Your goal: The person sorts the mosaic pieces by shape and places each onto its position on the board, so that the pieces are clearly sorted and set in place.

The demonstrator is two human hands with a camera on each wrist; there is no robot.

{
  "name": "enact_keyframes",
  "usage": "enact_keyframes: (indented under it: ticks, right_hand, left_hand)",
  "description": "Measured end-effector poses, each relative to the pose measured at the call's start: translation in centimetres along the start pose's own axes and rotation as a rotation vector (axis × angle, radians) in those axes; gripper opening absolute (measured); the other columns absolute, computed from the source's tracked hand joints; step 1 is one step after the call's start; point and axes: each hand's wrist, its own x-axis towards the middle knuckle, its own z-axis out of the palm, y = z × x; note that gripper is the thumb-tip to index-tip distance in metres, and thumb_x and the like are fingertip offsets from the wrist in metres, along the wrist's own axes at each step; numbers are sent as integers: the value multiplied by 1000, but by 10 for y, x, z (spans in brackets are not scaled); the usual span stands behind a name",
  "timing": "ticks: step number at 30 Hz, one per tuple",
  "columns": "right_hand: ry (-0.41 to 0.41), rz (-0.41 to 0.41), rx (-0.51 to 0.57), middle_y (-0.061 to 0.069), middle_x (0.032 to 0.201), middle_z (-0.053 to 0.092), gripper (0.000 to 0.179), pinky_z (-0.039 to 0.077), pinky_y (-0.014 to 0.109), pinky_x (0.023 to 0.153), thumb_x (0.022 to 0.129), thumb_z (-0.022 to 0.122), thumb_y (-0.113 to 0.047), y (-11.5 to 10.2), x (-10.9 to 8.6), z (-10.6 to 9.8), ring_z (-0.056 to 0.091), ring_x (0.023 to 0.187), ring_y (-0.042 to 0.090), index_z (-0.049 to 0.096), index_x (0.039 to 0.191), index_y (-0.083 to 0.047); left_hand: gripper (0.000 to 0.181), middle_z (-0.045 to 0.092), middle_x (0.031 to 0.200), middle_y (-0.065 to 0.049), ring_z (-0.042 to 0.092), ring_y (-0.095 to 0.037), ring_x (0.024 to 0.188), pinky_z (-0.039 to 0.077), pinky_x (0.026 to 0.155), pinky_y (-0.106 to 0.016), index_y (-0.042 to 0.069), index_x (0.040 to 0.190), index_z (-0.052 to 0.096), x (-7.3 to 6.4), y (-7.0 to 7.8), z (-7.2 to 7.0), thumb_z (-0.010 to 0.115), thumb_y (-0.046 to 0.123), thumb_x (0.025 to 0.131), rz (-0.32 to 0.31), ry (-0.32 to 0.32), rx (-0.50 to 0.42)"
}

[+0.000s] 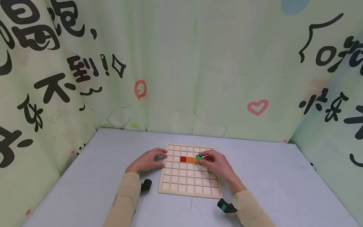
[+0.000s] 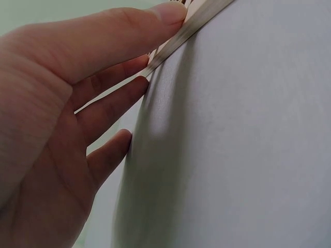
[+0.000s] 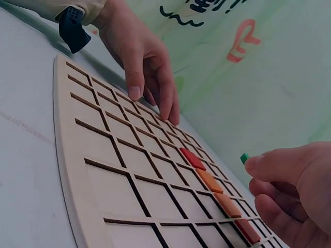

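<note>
A square wooden grid board (image 1: 182, 188) lies on the table. Along one row sit a red tile (image 1: 183, 159) and two orange tiles (image 1: 190, 160); the right wrist view also shows a second red tile (image 3: 247, 230) at the row's end. My right hand (image 1: 218, 163) pinches a small green tile (image 1: 198, 157) between thumb and fingers, held just above that row. At the board's left edge, my left hand (image 1: 147, 160) rests with thumb and fingertips touching the frame, its fingers loosely spread in the left wrist view.
The pale table (image 1: 85, 189) extends around the board on all sides. Behind it and at both sides hangs a light green curtain (image 1: 221, 78) with printed writing and hearts. Dark wrist devices (image 1: 146, 185) sit on both forearms, close to the tabletop.
</note>
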Motion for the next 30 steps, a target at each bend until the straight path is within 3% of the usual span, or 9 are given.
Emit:
enact_keyframes:
  ticks: [5,9,23,30]
  right_hand:
    - [-77,-85,-48,-1,107,66,20,54,29,83,88,73,-16,-4,6,11,63,89,12,73,108,-14]
    - [-91,-117,-75,-2,108,66,20,54,29,83,88,73,-16,-9,7,18,62,89,12,73,108,-15]
    - [-70,-56,-45,-5,96,66,16,53,29,78,87,75,-15,-14,10,42,59,83,11,74,102,-15]
    - [-87,-91,-80,-4,92,62,15,50,26,71,86,75,-11,-15,10,47,54,80,13,74,101,-12]
  left_hand:
    - [31,54,139,-2,42,-25,136,34,113,-42,10,112,69,1,1,-1,79,13,82,6,-1,10]
    - [31,54,139,-2,42,-26,135,34,113,-42,9,112,69,1,0,-1,78,12,82,17,-6,10]
    - [32,54,139,-4,42,-28,135,34,113,-43,8,113,69,2,-3,0,78,12,83,42,-11,7]
    - [33,53,139,-3,41,-27,136,34,113,-43,9,114,69,1,-3,1,78,13,83,21,-12,4]
